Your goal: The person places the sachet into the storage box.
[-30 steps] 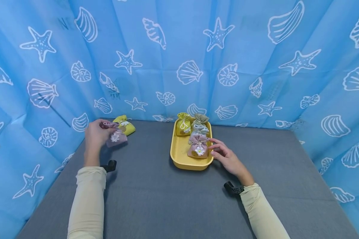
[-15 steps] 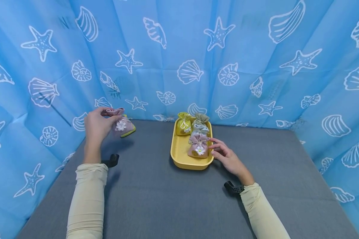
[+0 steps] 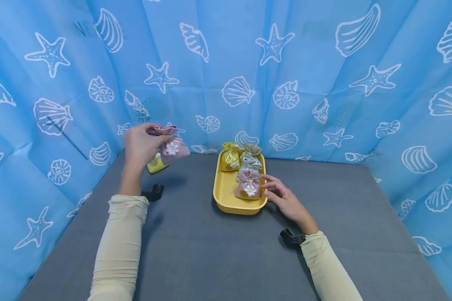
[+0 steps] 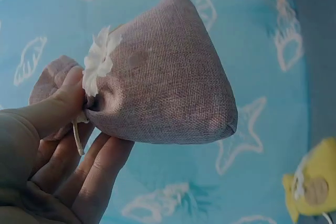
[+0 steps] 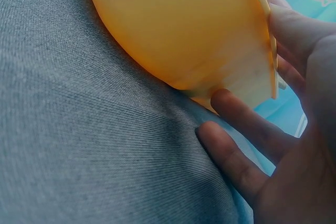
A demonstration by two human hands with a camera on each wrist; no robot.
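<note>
In the head view, my left hand (image 3: 141, 142) holds a dusty-pink drawstring pouch (image 3: 174, 151) with a white flower, raised above the table at left. The left wrist view shows my thumb and fingers pinching the gathered neck of this pouch (image 4: 168, 77). Below it lies a yellow-green pouch (image 3: 157, 164), partly hidden. My right hand (image 3: 286, 202) is at the right rim of a yellow tray (image 3: 221, 196), its thumb outside and fingertips over the edge. Inside the tray are a yellow-green pouch (image 3: 230, 158), a grey-green one (image 3: 251, 149), a pale blue-grey one (image 3: 250, 162) and another pink one (image 3: 247, 189).
A grey cloth (image 3: 211, 255) covers the table. Blue curtains (image 3: 245, 50) printed with white shells and starfish hang along its back and both sides. Each wrist wears a black band mount (image 3: 156, 192).
My left hand has lifted the pink pouch off the table and carried it up and to the right, uncovering part of the yellow-green pouch. My right hand stays at the tray.
</note>
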